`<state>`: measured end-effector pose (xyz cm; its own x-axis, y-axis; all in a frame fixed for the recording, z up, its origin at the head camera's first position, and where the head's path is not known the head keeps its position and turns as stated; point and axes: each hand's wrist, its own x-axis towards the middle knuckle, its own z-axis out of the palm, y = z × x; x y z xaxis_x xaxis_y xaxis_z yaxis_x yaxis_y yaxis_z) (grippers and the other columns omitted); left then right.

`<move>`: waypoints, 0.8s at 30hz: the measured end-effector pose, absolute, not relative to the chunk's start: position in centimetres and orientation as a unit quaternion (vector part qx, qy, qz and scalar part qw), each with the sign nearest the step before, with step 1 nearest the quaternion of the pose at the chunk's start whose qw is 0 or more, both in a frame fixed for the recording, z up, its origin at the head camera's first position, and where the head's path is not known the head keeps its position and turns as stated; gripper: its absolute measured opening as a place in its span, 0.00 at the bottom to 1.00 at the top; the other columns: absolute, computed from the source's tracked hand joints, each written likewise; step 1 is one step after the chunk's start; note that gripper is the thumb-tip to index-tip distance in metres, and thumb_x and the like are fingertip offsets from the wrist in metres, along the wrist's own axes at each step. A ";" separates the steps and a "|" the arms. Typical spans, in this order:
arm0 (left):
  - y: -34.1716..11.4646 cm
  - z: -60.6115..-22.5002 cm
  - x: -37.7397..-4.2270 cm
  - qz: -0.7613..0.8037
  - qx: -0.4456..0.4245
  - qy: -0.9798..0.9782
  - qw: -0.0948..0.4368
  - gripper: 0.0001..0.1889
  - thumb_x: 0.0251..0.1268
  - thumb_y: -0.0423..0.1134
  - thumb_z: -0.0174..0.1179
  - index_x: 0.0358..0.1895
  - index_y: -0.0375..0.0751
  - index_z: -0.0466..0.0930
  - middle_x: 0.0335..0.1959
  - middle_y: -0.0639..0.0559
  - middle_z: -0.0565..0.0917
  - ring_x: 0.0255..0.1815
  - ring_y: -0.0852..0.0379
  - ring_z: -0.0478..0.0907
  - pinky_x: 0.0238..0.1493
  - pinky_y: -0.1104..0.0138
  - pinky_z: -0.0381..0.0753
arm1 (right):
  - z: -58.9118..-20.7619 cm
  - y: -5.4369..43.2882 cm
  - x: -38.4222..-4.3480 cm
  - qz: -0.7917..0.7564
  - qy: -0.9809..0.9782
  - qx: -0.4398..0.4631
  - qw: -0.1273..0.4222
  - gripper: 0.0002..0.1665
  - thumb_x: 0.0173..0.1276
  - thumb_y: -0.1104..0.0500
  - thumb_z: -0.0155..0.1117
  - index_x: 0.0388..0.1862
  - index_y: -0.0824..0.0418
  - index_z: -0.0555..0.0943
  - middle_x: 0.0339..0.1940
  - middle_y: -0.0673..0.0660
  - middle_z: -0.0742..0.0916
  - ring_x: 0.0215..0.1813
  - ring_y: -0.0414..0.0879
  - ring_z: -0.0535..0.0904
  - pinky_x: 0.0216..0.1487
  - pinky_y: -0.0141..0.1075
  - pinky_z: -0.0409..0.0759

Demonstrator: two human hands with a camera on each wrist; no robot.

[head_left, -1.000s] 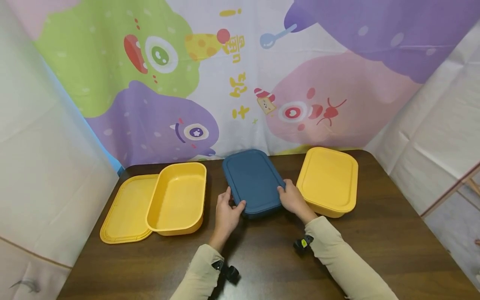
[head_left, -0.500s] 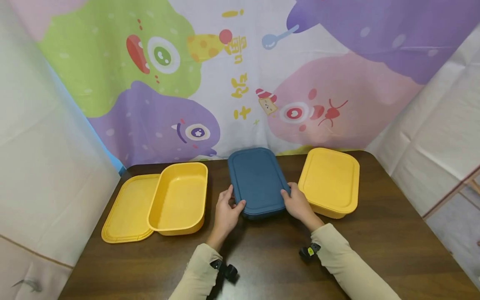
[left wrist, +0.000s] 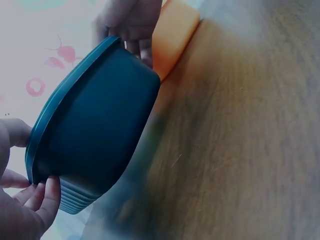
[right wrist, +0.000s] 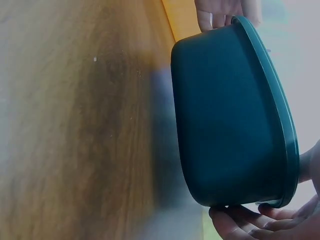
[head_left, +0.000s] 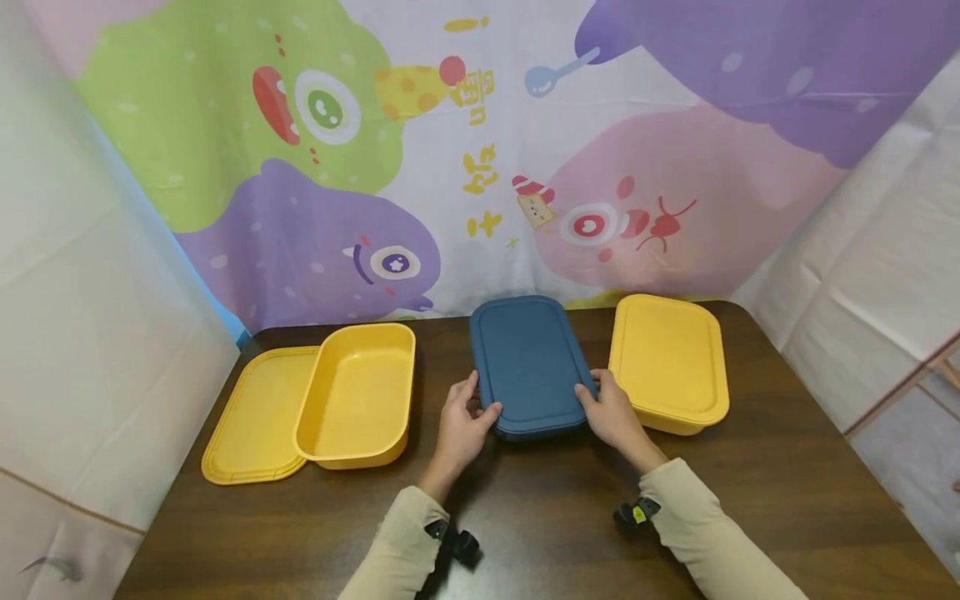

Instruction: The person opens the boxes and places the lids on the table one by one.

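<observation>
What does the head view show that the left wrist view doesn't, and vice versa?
Only the head view shows the open yellow container and loose yellow lid. Only the left wrist view shows ridges on the lidded blue container. Both share that container, the left hand and right hand gripping it, the lidded yellow container, wood-grain table and printed backdrop.

Smooth, matt plastic is shown by the dark-blue rectangular box [head_left: 531,360], faint gloss by the brown wood-grained counter [head_left: 555,517].
</observation>
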<state>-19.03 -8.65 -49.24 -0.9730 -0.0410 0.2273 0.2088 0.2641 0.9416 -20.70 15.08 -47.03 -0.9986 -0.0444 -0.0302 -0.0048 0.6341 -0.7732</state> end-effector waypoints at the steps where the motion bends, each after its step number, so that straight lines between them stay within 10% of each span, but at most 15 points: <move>1: -8.6 -49.2 -19.0 -0.606 -0.056 -0.787 0.101 0.35 0.59 0.30 0.64 0.69 0.24 0.62 0.59 0.33 0.72 0.53 0.44 0.74 0.39 0.77 0.76 | -47.0 15.2 -20.6 -0.427 0.904 -0.012 0.024 0.30 0.77 0.55 0.48 0.68 0.75 0.60 0.65 0.76 0.73 0.66 0.67 0.70 0.65 0.59 0.69; 24: -6.8 -49.5 -17.8 -0.588 -0.072 -0.802 0.076 0.35 0.61 0.33 0.64 0.69 0.25 0.62 0.59 0.34 0.73 0.50 0.47 0.76 0.41 0.73 0.80 | -46.9 17.8 -18.6 -0.429 0.903 -0.002 0.038 0.33 0.77 0.53 0.49 0.70 0.74 0.58 0.66 0.77 0.70 0.65 0.69 0.70 0.64 0.60 0.69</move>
<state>-17.80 -6.84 -49.47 -0.9780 0.0267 0.2070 0.2055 0.2986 0.9320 -18.62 17.83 -46.93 -0.9972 -0.0358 -0.0660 0.0285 0.6327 -0.7738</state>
